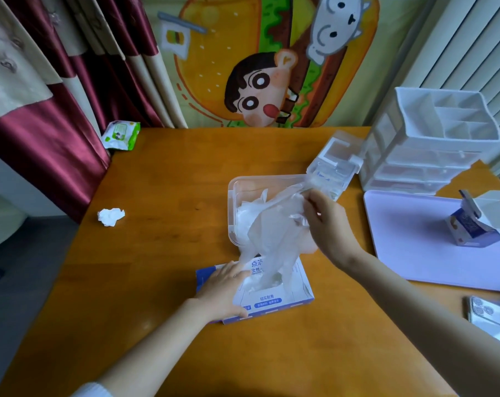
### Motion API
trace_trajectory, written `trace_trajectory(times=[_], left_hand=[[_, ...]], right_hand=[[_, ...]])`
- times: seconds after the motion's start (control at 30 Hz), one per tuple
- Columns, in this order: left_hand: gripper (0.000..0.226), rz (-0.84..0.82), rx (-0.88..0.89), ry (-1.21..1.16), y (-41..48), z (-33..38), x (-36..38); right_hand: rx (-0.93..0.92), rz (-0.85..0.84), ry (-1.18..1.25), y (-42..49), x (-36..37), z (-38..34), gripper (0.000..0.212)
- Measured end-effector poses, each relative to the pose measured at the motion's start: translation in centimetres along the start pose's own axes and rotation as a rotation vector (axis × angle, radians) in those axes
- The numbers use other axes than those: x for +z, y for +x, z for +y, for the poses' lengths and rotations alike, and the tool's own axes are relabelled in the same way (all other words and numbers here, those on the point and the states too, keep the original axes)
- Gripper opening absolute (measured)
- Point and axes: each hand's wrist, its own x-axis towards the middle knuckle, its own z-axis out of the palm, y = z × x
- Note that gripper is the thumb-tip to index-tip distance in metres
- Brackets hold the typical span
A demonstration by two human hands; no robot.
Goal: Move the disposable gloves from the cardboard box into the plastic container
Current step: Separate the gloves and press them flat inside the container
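Right hand (326, 222) pinches translucent gloves (271, 222) | left hand (223, 287) flat on blue-white cardboard box (271, 302) | clear plastic container (233, 196) beyond | crumpled white tissue (110, 216) leftward

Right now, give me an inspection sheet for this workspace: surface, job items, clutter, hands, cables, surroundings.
Surface: wooden table, bare wood showing between the items.
Job's things: cardboard box at the near edge, top open. The gloves stretch from its opening up to the right hand. The plastic container sits just behind the box with some gloves already inside.
Clutter: crumpled tissue, wet-wipe pack, drawer organiser, lilac tray carrying a small carton, phone.
Hands: left hand presses flat on the box. Right hand pinches the gloves above the container.
Cables: nothing seen.
Surroundings: curtain, cartoon wall hanging.
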Motion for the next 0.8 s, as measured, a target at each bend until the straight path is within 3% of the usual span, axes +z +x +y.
trace_trajectory(times=[0.1, 0.2, 0.27, 0.33, 0.43, 0.6, 0.67, 0.73, 0.8], left_hand=[[0.03, -0.013, -0.01, -0.261, -0.3, -0.6, -2.1], [0.021, 0.123, -0.005, -0.417, -1.1, -0.5, -4.7], [0.019, 0.305, 0.031, -0.484, -1.5, 0.3, -6.3], [0.042, 0.414, 0.074, -0.56, -1.7, 1.7, -7.4], [0.074, 0.368, 0.137, -0.651, -1.6, 4.0, -8.3], [0.089, 0.212, 0.17, -0.669, -1.6, 6.2, -8.2], [0.076, 0.232, 0.164, -0.69, -1.4, 6.4, -8.0], [0.046, 0.358, 0.157, -0.748, -0.8, 6.1, -7.9], [0.027, 0.474, 0.086, -0.777, -0.3, 5.6, -7.9]], right_hand=[[0.041, -0.171, -0.117, 0.3, -0.3, 1.3, 0.027], [0.074, -0.291, -0.183, -0.1, -0.3, 2.9, 0.027], [0.074, -0.375, -0.169, -0.4, -0.2, 3.0, 0.026], [0.052, -0.463, -0.134, -0.6, 0.0, 2.5, 0.025], [0.033, -0.569, -0.101, -0.6, 0.5, 1.5, 0.025], [0.131, -0.579, 0.055, -0.5, 1.0, 1.4, 0.018], [0.158, -0.543, 0.079, -0.5, 1.0, 1.7, 0.015], [0.191, -0.476, 0.099, -0.5, 1.2, 1.8, 0.016], [0.257, -0.387, 0.18, -0.6, 1.1, 1.7, 0.03]])
